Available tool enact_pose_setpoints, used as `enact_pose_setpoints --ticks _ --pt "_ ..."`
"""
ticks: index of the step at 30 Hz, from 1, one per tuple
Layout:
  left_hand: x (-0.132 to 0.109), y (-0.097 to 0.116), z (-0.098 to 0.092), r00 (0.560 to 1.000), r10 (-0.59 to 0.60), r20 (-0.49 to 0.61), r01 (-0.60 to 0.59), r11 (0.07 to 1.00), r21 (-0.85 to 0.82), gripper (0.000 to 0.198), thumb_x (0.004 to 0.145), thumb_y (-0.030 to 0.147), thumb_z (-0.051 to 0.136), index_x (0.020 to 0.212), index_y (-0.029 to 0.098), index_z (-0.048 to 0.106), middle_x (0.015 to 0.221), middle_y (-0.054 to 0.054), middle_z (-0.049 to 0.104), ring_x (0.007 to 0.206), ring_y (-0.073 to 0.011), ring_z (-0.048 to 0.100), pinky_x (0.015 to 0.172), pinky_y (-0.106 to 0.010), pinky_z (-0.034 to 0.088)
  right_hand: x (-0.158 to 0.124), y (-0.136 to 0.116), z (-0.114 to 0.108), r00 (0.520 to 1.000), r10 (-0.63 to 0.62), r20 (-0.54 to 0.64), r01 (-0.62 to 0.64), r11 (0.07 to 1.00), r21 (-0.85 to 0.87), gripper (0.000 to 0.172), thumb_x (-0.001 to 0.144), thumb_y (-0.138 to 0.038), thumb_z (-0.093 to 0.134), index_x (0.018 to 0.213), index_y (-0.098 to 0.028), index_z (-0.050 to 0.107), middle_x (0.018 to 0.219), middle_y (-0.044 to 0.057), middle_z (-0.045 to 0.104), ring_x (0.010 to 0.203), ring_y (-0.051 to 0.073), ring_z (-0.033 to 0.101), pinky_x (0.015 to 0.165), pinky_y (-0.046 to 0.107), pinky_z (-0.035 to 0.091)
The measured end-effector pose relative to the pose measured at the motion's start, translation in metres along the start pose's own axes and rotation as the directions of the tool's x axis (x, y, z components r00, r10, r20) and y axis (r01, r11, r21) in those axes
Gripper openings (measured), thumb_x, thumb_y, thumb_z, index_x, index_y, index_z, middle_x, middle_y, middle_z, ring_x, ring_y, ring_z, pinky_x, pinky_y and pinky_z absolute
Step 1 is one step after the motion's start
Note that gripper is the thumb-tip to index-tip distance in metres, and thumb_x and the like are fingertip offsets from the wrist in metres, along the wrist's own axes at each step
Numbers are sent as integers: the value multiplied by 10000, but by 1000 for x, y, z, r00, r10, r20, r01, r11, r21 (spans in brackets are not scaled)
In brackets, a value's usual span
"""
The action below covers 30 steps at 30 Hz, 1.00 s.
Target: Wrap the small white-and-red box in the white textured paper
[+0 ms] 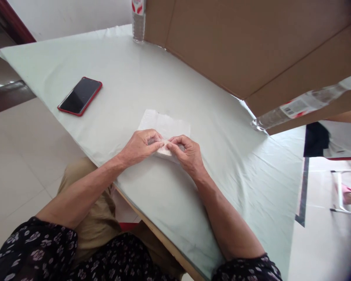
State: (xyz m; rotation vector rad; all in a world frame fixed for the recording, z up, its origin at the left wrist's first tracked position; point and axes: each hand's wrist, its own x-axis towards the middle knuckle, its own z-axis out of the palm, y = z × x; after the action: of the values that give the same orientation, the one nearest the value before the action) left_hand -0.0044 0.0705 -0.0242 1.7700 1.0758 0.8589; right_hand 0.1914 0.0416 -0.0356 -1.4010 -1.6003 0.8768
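Note:
A thin white sheet that looks like a tissue (169, 123) lies on the pale green tablecloth, close to the table's near edge. Its near side is gathered up between my two hands. My left hand (142, 144) pinches this folded edge between thumb and fingers from the left. From the right, my right hand (187, 152) pinches the same edge, its thumb close to the left thumb. The far part of the tissue spreads flat beyond my fingers. Both sets of fingertips partly hide the fold.
A phone in a red case (80, 96) rests at the left. Tall brown cardboard (210, 43) stands along the far side, with a clear bottle (138, 23) at its left end and another bottle (304, 103) at its right. Part of another person (343, 138) shows beyond the table.

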Motion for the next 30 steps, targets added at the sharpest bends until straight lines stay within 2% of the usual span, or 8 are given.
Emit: enact_pose_setpoints --ticks 7,11,17,21,23,26,28,30 --pt "-2 0 -1 999 -34 17 34 999 -10 197 810 348 624 725 174 655 919 -58 762 829 -173 667 723 -273 491 -1 -3 2 999 -36 7 36 999 -27 159 855 -343 650 738 -235 643 768 -8 731 755 169 656 764 303 497" --pt "-2 1 -2 998 -60 22 60 998 -18 198 798 352 627 720 172 649 919 -63 763 837 -181 669 720 -276 492 1 0 3 999 -37 28 37 999 13 160 850 -333 655 730 -228 647 747 -10 723 737 160 648 754 295 491" --pt "-2 1 -2 993 -115 21 115 993 -8 202 777 365 650 717 172 649 922 -66 761 811 -181 655 671 -271 473 7 12 -1 999 35 -20 -35 999 42 239 835 -427 658 726 -223 596 698 -15 643 675 147 566 676 292 457" --pt "-1 -1 -1 993 -117 15 117 993 -6 190 772 358 660 716 176 657 922 -60 761 808 -178 649 661 -265 470 9 5 -17 999 6 -32 -7 1000 -28 246 874 -463 627 821 -222 627 777 2 667 735 156 593 707 299 467" --pt "-1 -2 -1 994 -110 17 110 994 -18 186 771 356 660 723 176 661 913 -58 759 811 -178 652 661 -263 472 9 0 -24 999 -17 49 22 995 -94 226 837 -445 689 886 -228 654 837 10 702 793 171 627 733 304 484" --pt "0 -3 -1 994 -109 15 109 994 -21 189 765 358 664 728 173 661 898 -58 753 793 -172 647 650 -259 466 10 -1 -29 985 7 174 21 987 -160 189 809 -402 718 863 -226 675 803 5 715 764 172 637 699 295 484" --pt "1 -3 -1 993 -114 13 114 993 -14 191 763 359 669 726 172 661 884 -52 747 765 -162 632 639 -256 454 10 1 -30 984 30 173 3 983 -186 160 836 -383 685 846 -223 680 776 2 713 732 169 634 687 300 482" --pt "1 -3 -1 993 -118 13 118 993 -11 192 763 359 673 719 173 658 873 -47 740 744 -154 617 632 -256 444 9 1 -32 994 0 107 28 964 -265 129 852 -343 667 897 -226 695 825 17 729 778 190 651 723 329 489"
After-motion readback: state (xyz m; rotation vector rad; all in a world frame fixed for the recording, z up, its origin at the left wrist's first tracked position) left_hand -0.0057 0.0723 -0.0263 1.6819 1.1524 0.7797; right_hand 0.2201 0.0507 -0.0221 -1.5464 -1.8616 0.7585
